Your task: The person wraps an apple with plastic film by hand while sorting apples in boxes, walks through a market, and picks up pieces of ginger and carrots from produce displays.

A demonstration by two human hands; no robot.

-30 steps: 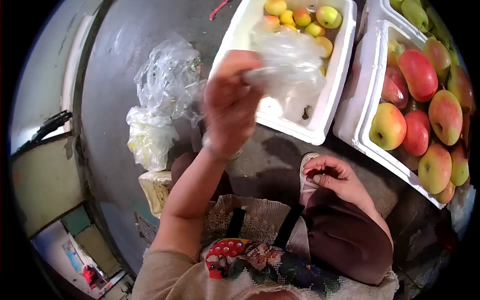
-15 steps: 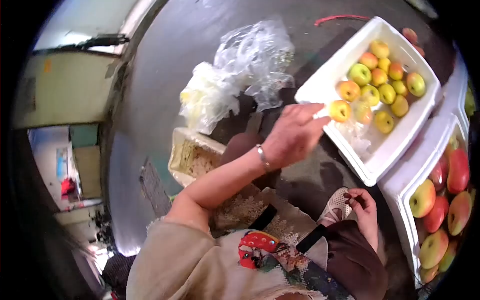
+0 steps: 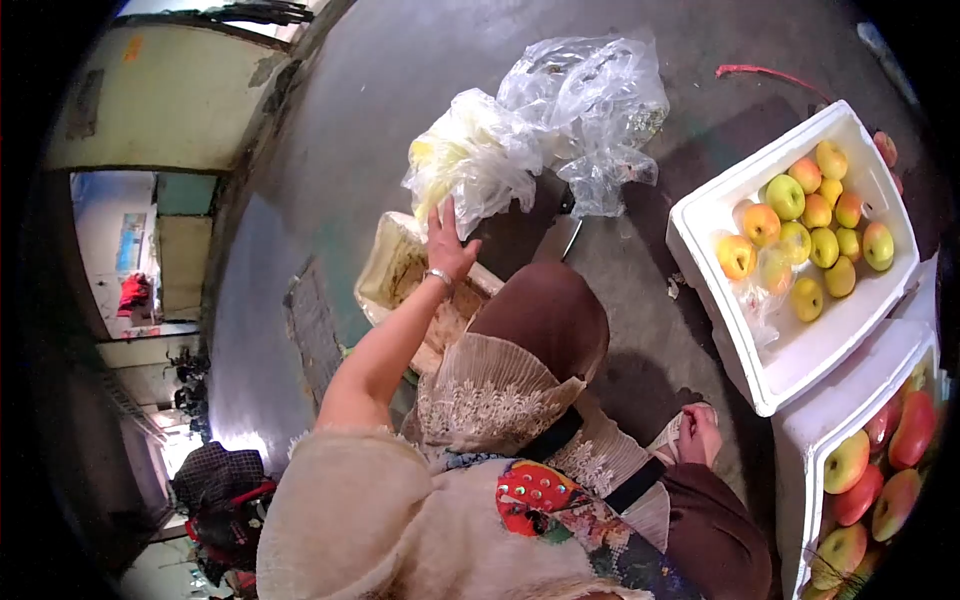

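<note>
Fingers apart and holding nothing, my left hand (image 3: pixel 450 250) reaches to the lower edge of a whitish plastic bag (image 3: pixel 478 160) with something yellowish inside. Beneath that hand is a dirty cream foam box (image 3: pixel 385 262). A heap of clear plastic bags (image 3: pixel 590 105) lies beside the whitish one. My right hand (image 3: pixel 697 437) rests low by my shoe, its fingers curled in, with nothing visible in them. To the right, a white foam box (image 3: pixel 740 375) holds several yellow-red apples (image 3: pixel 823 247) and a piece of clear plastic.
Another white foam box (image 3: pixel 797 480) at the lower right holds larger red-yellow fruit (image 3: pixel 858 495). A knife (image 3: pixel 571 238) lies on the floor near the clear bags. A red strip (image 3: pixel 765 73) is at the upper right. Dark bundled items (image 3: pixel 225 500) stand at the lower left.
My left hand has moved from the apple box, where it was with clear plastic, left to the whitish bag. The view has turned, shifting the boxes right. My right hand stays low.
</note>
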